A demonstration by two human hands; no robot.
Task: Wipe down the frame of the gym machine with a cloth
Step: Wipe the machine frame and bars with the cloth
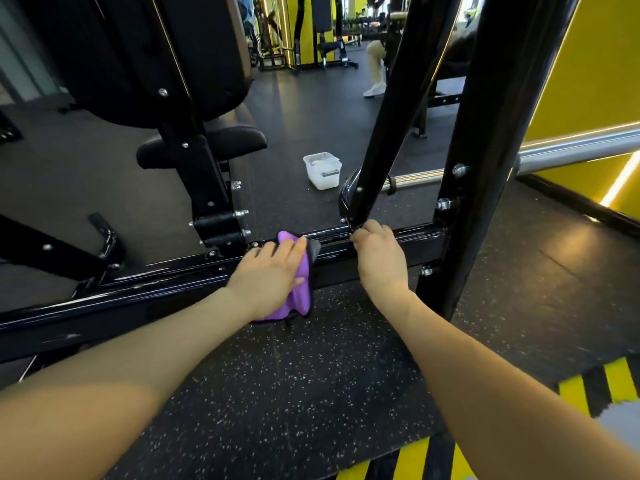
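Head view: mid-task, wiping the low horizontal frame rail [166, 289] of the gym machine. The purple cloth [300, 296] sits on the rail near centre, draped over its near face and hanging toward the speckled rubber floor [294, 393].

Left hand [270, 275] lies flat on top of the cloth, fingers straight, pressing it onto the rail. No curl round it, so a released, open-palm grip. The cloth is directly under the palm, with its far end poking out past the fingertips and its near edge below the wrist.

Right hand [379, 252] is on the same rail just right of the cloth, at the foot of the slanted black upright [398, 109]. Fingers are curled over the rail's far edge. Looks like a bracing hold, grasping the rail itself.

Progress: can't tell from surface sheen which stretches are done. My read: the rail is in hand; the rail left of the cloth, both uprights incl. the thick right post [485, 150], and the seat support [207, 188] are likely still to do.

White plastic tub [322, 169] stands on the floor beyond the rail, well apart from both hands. Chrome bar [571, 147] runs off to the right.
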